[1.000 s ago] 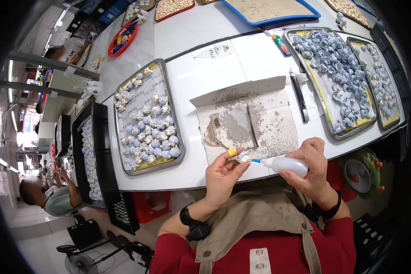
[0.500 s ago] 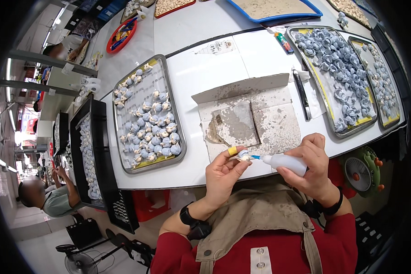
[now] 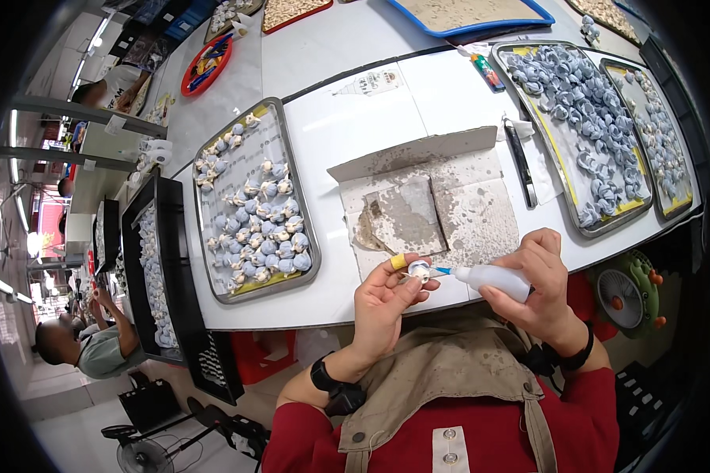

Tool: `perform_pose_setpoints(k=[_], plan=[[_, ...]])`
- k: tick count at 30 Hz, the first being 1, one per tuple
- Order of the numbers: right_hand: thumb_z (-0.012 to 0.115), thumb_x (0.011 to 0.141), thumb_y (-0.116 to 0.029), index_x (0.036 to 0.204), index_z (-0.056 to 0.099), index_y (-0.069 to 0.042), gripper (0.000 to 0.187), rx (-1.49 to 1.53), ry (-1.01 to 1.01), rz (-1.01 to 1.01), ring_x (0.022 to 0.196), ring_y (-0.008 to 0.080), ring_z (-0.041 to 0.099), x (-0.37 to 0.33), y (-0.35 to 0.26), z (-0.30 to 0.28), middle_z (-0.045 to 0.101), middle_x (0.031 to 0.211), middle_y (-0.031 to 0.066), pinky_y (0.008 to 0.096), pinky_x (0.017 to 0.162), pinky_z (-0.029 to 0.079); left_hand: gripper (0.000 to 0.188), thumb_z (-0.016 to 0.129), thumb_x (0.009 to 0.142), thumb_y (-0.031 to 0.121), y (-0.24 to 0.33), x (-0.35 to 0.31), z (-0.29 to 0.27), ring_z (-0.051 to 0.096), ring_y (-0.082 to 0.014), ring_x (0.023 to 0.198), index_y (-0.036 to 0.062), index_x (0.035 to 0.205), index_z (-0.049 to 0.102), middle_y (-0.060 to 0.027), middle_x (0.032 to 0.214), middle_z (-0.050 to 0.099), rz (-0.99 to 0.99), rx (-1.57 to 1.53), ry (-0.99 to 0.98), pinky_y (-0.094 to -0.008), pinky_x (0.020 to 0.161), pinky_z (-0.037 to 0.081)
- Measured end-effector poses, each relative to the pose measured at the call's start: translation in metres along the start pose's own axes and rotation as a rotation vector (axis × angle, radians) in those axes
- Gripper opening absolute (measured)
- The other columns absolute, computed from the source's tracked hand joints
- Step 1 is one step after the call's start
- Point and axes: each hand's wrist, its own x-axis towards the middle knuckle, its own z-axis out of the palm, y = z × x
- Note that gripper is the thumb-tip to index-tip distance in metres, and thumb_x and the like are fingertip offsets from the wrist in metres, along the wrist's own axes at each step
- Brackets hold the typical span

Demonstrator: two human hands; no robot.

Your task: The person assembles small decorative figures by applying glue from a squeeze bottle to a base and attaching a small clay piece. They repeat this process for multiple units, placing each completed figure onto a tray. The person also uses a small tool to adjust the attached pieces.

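Observation:
Between the thumb and fingers of my left hand [image 3: 386, 303] is a small blue-and-white figurine [image 3: 420, 270]; yellow tape wraps one fingertip. My right hand [image 3: 538, 277] grips a translucent white squeeze bottle [image 3: 497, 281], tilted to the left. Its thin blue nozzle tip [image 3: 443, 270] reaches the figurine's right side; whether it touches cannot be made out. Both hands are over the table's near edge, just in front of a stained, unfolded cardboard piece [image 3: 477, 209]. A flat, blotched square pad [image 3: 406, 209] lies on that cardboard.
Left of the cardboard, a metal tray [image 3: 314, 236] holds several similar figurines. Blue curved pieces fill another metal tray [image 3: 564, 185] on the right, beside a black pen-like tool [image 3: 519, 162]. A black crate [image 3: 183, 276] stands at the left edge. A green fan [image 3: 627, 296] is below right.
My left fingers have turned the figurine, so more of its white front shows now. The bottle stays nearly in place, its tip still beside the figurine.

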Motion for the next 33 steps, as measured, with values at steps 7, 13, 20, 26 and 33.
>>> perform_pose_setpoints(k=[7, 13, 20, 26, 33], plan=[[0.072, 0.069, -0.022, 0.084, 0.063, -0.005, 0.024, 0.071, 0.052, 0.175, 0.082, 0.0243, 0.047, -0.003, 0.013, 0.010, 0.058, 0.078, 0.0030, 0.0365, 0.080, 0.030, 0.030, 0.051, 0.092, 0.004, 0.002, 0.004, -0.009, 0.063, -0.0198, 0.096, 0.0016, 0.123, 0.047, -0.0176, 0.120, 0.056, 0.030, -0.139, 0.046, -0.0229, 0.077, 0.053], [0.070, 0.074, -0.024, 0.090, 0.063, -0.006, 0.024, -0.079, 0.095, 0.236, 0.098, 0.0258, 0.047, 0.005, 0.040, 0.030, 0.060, 0.087, 0.0037, 0.0375, 0.085, 0.029, 0.035, 0.055, 0.089, -0.002, 0.004, -0.003, -0.013, 0.062, -0.0241, 0.100, -0.0008, 0.123, 0.044, -0.0207, 0.123, 0.052, 0.481, 0.088, -0.071, -0.0280, 0.080, 0.051], [0.068, 0.074, -0.009, 0.098, 0.064, -0.011, 0.025, -0.615, 0.143, 0.204, 0.095, 0.0235, 0.052, 0.018, 0.087, -0.044, 0.062, 0.095, 0.0017, 0.0360, 0.082, 0.034, 0.035, 0.059, 0.089, 0.004, 0.011, 0.002, -0.004, 0.063, -0.0221, 0.097, -0.0014, 0.122, 0.047, -0.0168, 0.120, 0.056, 0.198, 0.055, -0.111, -0.0273, 0.079, 0.052], [0.070, 0.070, -0.008, 0.095, 0.065, -0.013, 0.026, -0.849, 0.044, 0.152, 0.090, 0.0202, 0.053, 0.026, 0.141, -0.084, 0.062, 0.087, 0.0001, 0.0360, 0.079, 0.035, 0.037, 0.057, 0.090, 0.005, 0.008, 0.011, 0.014, 0.063, -0.0204, 0.097, -0.0011, 0.125, 0.046, -0.0133, 0.117, 0.057, -0.114, -0.105, -0.199, -0.0248, 0.080, 0.052], [0.066, 0.079, 0.001, 0.099, 0.064, -0.004, 0.020, 0.397, 0.132, 0.440, 0.082, 0.0091, 0.059, 0.017, 0.074, -0.050, 0.065, 0.089, 0.0030, 0.0247, 0.073, 0.047, 0.045, 0.060, 0.087, 0.000, -0.003, 0.019, 0.029, 0.060, -0.0222, 0.102, 0.0000, 0.129, 0.045, -0.0174, 0.125, 0.052, 0.013, -0.049, -0.200, -0.0296, 0.088, 0.050]])
